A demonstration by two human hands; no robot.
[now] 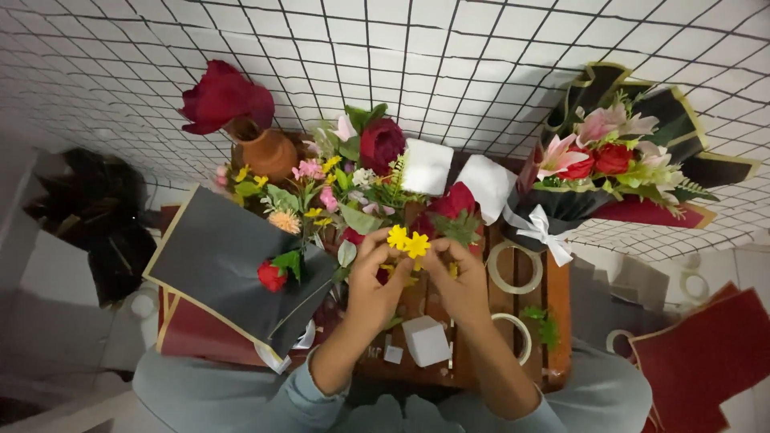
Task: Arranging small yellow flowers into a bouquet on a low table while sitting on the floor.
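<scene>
Looking down, we see our two hands meeting over a small wooden table [553, 321], both pinching a sprig of yellow flowers [408, 241]. Our left hand [375, 282] has its grip clamped on the sprig just under the blooms, thumb and fingers together. Our right hand [461, 281] is clamped on it too, from the other side, and the fingertips of the two hands nearly touch. The sprig stands above the middle of the table, just in front of a loose bunch of mixed flowers [353, 188].

Left of our hands lies a sheet of black paper [216, 256] with a gold edge, and a red rose [272, 276] rests on its near corner. Behind it stands a brown vase [269, 152] with a big dark red bloom [224, 98]. At far right we see a finished bouquet [618, 160] in black wrap, tied with a white ribbon [541, 228]. Two tape rolls [516, 267] lie on the table right of our right hand, and a white block [426, 341] sits between our forearms. Red paper [706, 361] lies at lower right. A wire grid [449, 64] covers the wall behind everything.
</scene>
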